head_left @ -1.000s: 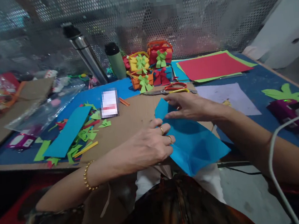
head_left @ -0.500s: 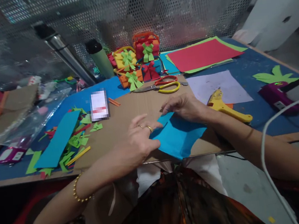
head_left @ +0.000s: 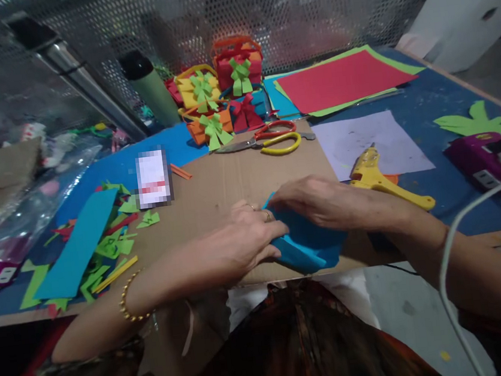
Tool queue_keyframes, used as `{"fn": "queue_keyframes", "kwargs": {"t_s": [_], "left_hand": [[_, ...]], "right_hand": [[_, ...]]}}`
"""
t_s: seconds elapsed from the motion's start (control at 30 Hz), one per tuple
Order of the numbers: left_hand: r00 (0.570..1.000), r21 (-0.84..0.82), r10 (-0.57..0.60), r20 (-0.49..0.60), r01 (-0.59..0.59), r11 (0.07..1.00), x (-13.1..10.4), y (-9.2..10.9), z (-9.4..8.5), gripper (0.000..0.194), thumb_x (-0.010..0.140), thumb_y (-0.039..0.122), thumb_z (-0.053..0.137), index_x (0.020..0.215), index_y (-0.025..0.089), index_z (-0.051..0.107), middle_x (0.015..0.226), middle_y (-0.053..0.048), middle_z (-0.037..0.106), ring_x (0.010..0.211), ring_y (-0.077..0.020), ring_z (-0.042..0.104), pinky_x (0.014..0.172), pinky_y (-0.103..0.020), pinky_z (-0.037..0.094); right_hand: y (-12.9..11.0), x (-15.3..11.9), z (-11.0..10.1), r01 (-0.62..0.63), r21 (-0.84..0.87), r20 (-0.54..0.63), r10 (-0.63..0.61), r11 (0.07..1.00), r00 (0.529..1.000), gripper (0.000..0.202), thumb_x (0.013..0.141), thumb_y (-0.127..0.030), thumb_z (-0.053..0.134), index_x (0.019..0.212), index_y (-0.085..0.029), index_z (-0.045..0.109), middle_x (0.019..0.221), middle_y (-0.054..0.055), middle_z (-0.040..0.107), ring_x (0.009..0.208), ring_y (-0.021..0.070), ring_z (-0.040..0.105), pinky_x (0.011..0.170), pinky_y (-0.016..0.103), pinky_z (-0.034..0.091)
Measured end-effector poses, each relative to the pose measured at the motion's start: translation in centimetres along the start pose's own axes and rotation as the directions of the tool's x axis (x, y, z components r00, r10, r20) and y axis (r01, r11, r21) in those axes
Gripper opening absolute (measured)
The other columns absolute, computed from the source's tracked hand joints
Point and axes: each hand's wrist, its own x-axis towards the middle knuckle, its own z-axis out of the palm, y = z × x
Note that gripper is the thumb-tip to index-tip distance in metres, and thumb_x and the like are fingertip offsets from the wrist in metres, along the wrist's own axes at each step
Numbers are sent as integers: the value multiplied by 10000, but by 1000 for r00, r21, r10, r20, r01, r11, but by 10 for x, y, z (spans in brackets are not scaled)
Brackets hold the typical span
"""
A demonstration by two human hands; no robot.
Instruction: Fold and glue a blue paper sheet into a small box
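Note:
A folded piece of blue paper [head_left: 305,248] sits at the front edge of the cardboard sheet [head_left: 215,198], between my two hands. My left hand [head_left: 256,235] pinches its left side, thumb on the near face and fingers at the far edge. From the upper right, my right hand [head_left: 313,202] closes over the paper's far edge; its fingertips are partly hidden. Beyond the hands lie scissors [head_left: 267,139] with red and yellow handles. A yellow glue gun [head_left: 373,177] rests to the right of my right hand on a pale lilac sheet [head_left: 389,136].
Small paper baskets [head_left: 222,97] with bows stand at the back, beside a green bottle [head_left: 153,90] and a steel flask [head_left: 79,75]. Coloured sheets [head_left: 342,84] lie back right. Green scraps and a blue strip [head_left: 78,244] lie left. A white cable [head_left: 448,256] hangs near my right forearm.
My hands have come closer together over the blue paper. The paper, spread more openly before, is now folded up more, and its near edge is raised. The view has shifted slightly.

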Motion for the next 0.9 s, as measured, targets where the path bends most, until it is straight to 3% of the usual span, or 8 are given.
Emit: {"fn": "queue_keyframes", "kwargs": {"t_s": [0.1,0.3,0.4,0.53,0.67,0.73,0.83,0.9], "left_hand": [[999,14,36,-39,-36,999,-2,-2,2,382,999,241,623,1376,194,593,1078,-84,733,962,-242,640,856,-345,398],[995,170,80,-59,-69,983,-4,-5,14,181,992,324,640,1055,157,672,1001,-94,734,906,-259,646,789,-361,400],[981,190,131,-144,-102,976,-6,-7,22,229,990,324,650,1139,150,660,1214,-150,714,1039,-273,659,834,-365,425],[968,166,144,-206,-110,980,-8,-7,25,390,968,348,681,1295,143,624,1367,-202,646,1109,-315,654,894,-402,468],[961,24,144,-238,-142,990,-9,-5,15,490,973,437,664,1370,152,620,1418,-213,622,1292,-349,584,1067,-470,445],[972,-102,104,-209,-128,987,-9,-4,5,533,965,496,660,1388,173,626,1429,-187,627,1334,-330,564,1107,-454,436],[982,-322,-3,-190,-60,945,-7,-3,-11,509,980,587,595,1332,227,673,1395,-119,664,1285,-287,603,1080,-402,468],[947,-455,-139,-291,-10,890,-5,-6,-16,458,1024,582,510,1226,226,713,1282,-94,715,1183,-249,650,1007,-357,503]], "right_hand": [[4,4,3,-52,-19,-34,51,998,998,297,1020,-220,455,1171,-190,709,1094,92,764,967,212,700,815,308,477],[8,17,4,-42,-201,-15,40,979,999,262,979,-208,519,1166,-187,702,1138,119,672,978,229,642,796,331,463],[8,25,4,1,-189,6,0,982,1000,182,940,-193,583,1064,-195,718,1114,109,663,990,230,626,826,340,469],[5,32,0,-27,-83,15,29,996,999,163,977,-214,519,931,-188,674,1010,98,682,933,210,624,818,333,467],[2,32,-3,-115,63,51,112,991,992,132,960,-199,490,930,-196,619,915,53,707,806,169,613,728,291,433],[3,31,-3,-100,111,60,93,989,994,123,947,-192,490,928,-196,612,883,37,703,760,153,594,689,273,411],[4,28,-3,-16,158,42,9,987,999,84,921,-194,523,913,-193,607,876,31,695,766,148,585,687,265,401],[5,27,-3,44,181,14,-47,982,999,85,930,-216,524,902,-191,600,879,35,691,776,151,587,698,270,400]]}}
